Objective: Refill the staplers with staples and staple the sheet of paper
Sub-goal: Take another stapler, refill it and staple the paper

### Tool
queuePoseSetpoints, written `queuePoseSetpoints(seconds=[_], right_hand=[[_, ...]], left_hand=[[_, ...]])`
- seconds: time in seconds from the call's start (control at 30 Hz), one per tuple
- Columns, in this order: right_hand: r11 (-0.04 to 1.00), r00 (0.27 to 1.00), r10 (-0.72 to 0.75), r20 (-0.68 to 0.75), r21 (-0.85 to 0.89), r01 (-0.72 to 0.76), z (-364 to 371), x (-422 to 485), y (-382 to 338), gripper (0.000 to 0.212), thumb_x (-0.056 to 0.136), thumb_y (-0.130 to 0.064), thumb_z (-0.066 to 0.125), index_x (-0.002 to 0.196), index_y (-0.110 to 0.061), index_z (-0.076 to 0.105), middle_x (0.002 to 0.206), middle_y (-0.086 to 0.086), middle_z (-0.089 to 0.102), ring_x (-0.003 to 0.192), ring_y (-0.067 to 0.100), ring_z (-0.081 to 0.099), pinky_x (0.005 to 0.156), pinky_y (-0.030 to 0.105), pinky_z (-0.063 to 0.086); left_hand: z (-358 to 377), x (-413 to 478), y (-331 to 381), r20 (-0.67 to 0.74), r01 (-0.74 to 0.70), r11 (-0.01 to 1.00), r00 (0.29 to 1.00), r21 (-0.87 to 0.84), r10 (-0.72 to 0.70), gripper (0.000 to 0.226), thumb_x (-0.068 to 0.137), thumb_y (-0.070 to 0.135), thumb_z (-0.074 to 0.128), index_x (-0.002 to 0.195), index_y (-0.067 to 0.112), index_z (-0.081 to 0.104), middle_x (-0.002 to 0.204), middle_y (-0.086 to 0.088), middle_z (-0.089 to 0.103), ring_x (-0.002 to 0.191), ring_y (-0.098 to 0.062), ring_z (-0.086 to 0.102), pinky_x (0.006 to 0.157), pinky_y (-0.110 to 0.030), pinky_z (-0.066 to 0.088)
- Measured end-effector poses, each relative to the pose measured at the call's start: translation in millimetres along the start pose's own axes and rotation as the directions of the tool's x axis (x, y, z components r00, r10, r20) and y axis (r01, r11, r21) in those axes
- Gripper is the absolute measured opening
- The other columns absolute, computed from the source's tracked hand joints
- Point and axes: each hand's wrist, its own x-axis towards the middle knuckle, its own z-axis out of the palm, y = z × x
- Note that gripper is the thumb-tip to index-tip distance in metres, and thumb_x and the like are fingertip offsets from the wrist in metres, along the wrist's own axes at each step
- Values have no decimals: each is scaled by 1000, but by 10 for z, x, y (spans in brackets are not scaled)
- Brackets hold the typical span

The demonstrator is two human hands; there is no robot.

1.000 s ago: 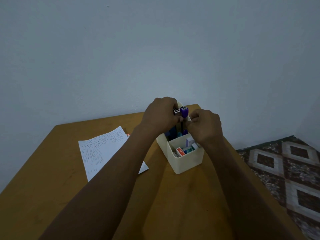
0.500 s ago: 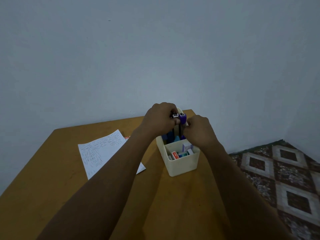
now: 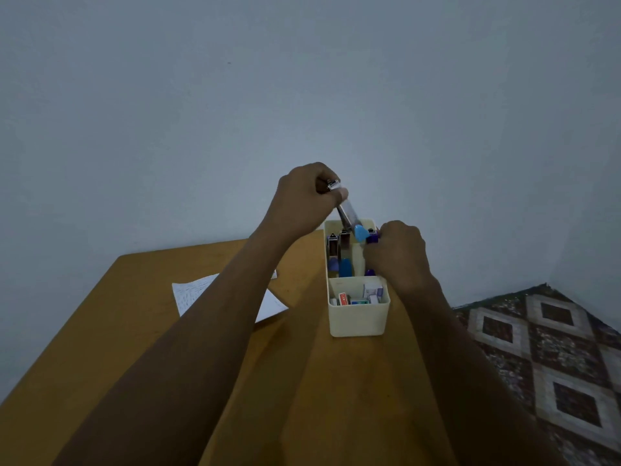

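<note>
A cream plastic organizer box point(image 3: 357, 319) stands on the wooden table point(image 3: 336, 398). Its far compartment holds several staplers upright point(image 3: 339, 253); its near compartment holds small staple boxes point(image 3: 358, 295). My left hand point(image 3: 302, 200) grips a light-blue stapler point(image 3: 351, 216) by its metal end, lifted above the box and tilted. My right hand point(image 3: 396, 253) grips a purple stapler point(image 3: 372, 237) at the box's right side, still inside it. A lined sheet of paper point(image 3: 195, 292) lies to the left, partly hidden by my left forearm.
A plain grey wall rises right behind the table's far edge. A patterned rug point(image 3: 554, 358) covers the floor to the right of the table. Bare wooden tabletop stretches toward me in front of the box.
My left hand has risen, pulling the light-blue stapler up out of the box. My right hand has dropped lower at the box's right side, with the purple stapler lower than before.
</note>
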Motion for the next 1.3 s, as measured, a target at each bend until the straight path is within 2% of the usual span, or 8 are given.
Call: queuePoseSetpoints(seconds=[0.13, 0.33, 0.53, 0.63, 0.7, 0.83, 1.1, 1.3], right_hand=[[995, 994, -88, -64, -49, 85, -60, -34, -203, 15, 79, -11, 64, 71, -5, 52, 62, 1, 45, 51, 10, 38, 45, 21, 27], [981, 979, -192, -69, -31, 190, 105, -141, -496, 24, 79, -12, 64, 102, -7, 61, 92, 6, 64, 71, 12, 51, 59, 21, 40], [908, 897, -412, 162, 163, 387, 701, -216, -737, 30, 86, -5, 48, 112, -10, 63, 112, 8, 66, 96, 15, 59, 73, 19, 43], [907, 862, -421, 283, 137, 398, 1093, -258, -700, 26, 87, -6, 49, 109, -10, 62, 111, 12, 66, 98, 19, 59, 70, 30, 49], [914, 846, -404, 347, 115, 389, 1334, -280, -642, 27, 89, -8, 46, 112, -12, 61, 116, 11, 64, 108, 19, 58, 64, 27, 50], [932, 823, -353, 446, 89, 351, 1613, -300, -572, 33, 90, -7, 50, 121, -17, 58, 129, 6, 59, 121, 19, 53, 85, 29, 55], [912, 791, -382, 478, 56, 406, 1770, -232, -591, 40, 91, -2, 50, 130, -13, 53, 137, 6, 52, 124, 19, 48, 104, 28, 41], [903, 858, -408, 313, -2, 430, 1902, -237, -457, 41, 90, -16, 58, 130, -17, 51, 137, 1, 50, 120, 16, 43, 101, 24, 36]], left_hand=[[-239, -80, -127, -33, 127, 976, 990, -176, -135, 16, 88, 19, 65, 102, 13, 65, 84, -6, 70, 73, -17, 70, 74, -33, 60], [-581, -333, -512, -8, 347, 859, 926, -376, -378, 15, 89, 13, 64, 100, 3, 66, 85, -15, 70, 72, -19, 69, 69, -29, 59], [-771, -676, -1054, 45, 545, 689, 799, -479, -600, 9, 90, 7, 60, 96, 1, 65, 92, -18, 70, 81, -28, 71, 72, -32, 60], [-787, -839, -1333, 81, 609, 578, 723, -543, -686, 6, 92, 5, 58, 88, 1, 62, 89, -20, 68, 78, -28, 68, 75, -36, 58], [-770, -947, -1507, 92, 654, 513, 662, -556, -743, 7, 92, 5, 57, 86, 2, 61, 89, -20, 68, 78, -28, 67, 76, -38, 58], [-704, -1094, -1755, 113, 693, 466, 615, -551, -780, 5, 91, 4, 58, 90, 1, 62, 91, -21, 69, 76, -28, 67, 72, -37, 59], [-708, -1133, -1934, 73, 666, 653, 718, -359, -692, 12, 92, 13, 61, 93, 5, 69, 85, -17, 72, 70, -24, 69, 69, -35, 60], [-867, -1222, -1961, 217, 601, 781, 796, -171, -565, 16, 83, 21, 72, 87, 5, 71, 75, -11, 71, 60, -14, 63, 58, -22, 53]])
